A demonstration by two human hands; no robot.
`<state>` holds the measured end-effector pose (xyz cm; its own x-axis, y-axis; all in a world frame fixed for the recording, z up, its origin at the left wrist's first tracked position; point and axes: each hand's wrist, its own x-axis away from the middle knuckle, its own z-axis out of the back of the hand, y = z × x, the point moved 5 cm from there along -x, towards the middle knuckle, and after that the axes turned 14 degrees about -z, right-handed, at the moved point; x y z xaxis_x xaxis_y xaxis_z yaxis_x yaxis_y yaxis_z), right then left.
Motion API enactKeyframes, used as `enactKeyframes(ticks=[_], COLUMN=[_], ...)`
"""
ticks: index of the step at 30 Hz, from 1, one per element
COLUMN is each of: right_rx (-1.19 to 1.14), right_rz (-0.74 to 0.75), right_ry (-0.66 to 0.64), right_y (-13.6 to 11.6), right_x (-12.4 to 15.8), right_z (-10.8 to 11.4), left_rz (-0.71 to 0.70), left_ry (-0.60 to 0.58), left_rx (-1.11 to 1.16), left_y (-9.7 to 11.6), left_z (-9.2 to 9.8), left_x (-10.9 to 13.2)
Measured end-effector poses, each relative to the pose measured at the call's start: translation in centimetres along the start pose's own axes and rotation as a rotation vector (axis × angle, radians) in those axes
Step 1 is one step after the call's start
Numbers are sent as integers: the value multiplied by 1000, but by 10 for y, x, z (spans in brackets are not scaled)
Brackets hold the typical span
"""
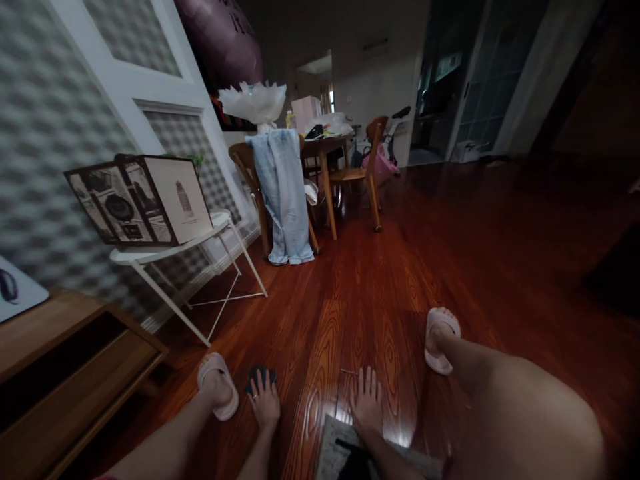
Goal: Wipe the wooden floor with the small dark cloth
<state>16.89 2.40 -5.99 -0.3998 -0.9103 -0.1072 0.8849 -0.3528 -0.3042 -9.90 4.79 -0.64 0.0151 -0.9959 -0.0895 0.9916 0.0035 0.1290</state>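
Note:
My left hand [265,402], with a ring on one finger, reaches down with its fingers stretched and spread. They lie over a small dark, roundish thing [251,381], whose kind I cannot make out. My right hand [368,404] is palm down with straight fingers, low over the floor or on it; nothing shows in its grasp. Just beyond those fingertips lies a thin pale stick-like piece [349,371]. Below my right wrist is a grey flat slab-like thing [327,443] with a black shape [354,460] on it.
My feet in pink slippers [227,403] stand wide apart on the glossy wood floor [345,293]. At left are a wooden cabinet [65,307] and a white side table [220,220] bearing a printed box [185,203]. Ahead, jeans [283,200] hang over a chair by the dining table [325,145].

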Motion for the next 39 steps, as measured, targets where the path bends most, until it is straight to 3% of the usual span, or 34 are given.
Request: enactKeyframes(ticks=[3, 6, 10, 13, 15, 18, 21, 25, 29, 31, 34, 37, 39], right_rx=[-7, -6, 1, 6, 14, 32, 41, -9, -52, -53, -33, -4, -4], right_rz=[-4, -6, -22, -18, -9, -3, 8, 121, 132, 111, 95, 41, 15], right_ry=[12, 7, -3, -6, 2, 6, -6, -42, 16, 73, 107, 125, 131], right_y=[0, -3, -3, -2, 0, 2, 2, -7, -8, -5, 1, 6, 6], right_x=[1, 2, 0, -1, -1, -1, -3, -4, -7, -8, -10, -11, -11], right_z=[-1, 2, 3, 0, -2, -3, -3, -7, -13, -13, -11, -7, -6], left_rz=[8, -46, -354, -485, -536, -498, -253, 60, 308, 376, 389, 288, 128], left_ry=[24, 32, -30, -107, -142, -140, -59, 30, 96, 120, 141, 134, 119], left_rx=[-11, 2, 179, 264, 261, 192, 47, -59, -120, -137, -140, -119, -71], left_y=[15, 49, 114, 133, 127, 96, 43, -26, -63, -64, -49, -16, 17], left_z=[-5, -14, -30, -35, -31, -17, 2, 20, 22, 19, 10, -1, -9], left_x=[6, 13, 22, 23, 17, 3, -10, -7, 1, -1, -12, -28, -40])
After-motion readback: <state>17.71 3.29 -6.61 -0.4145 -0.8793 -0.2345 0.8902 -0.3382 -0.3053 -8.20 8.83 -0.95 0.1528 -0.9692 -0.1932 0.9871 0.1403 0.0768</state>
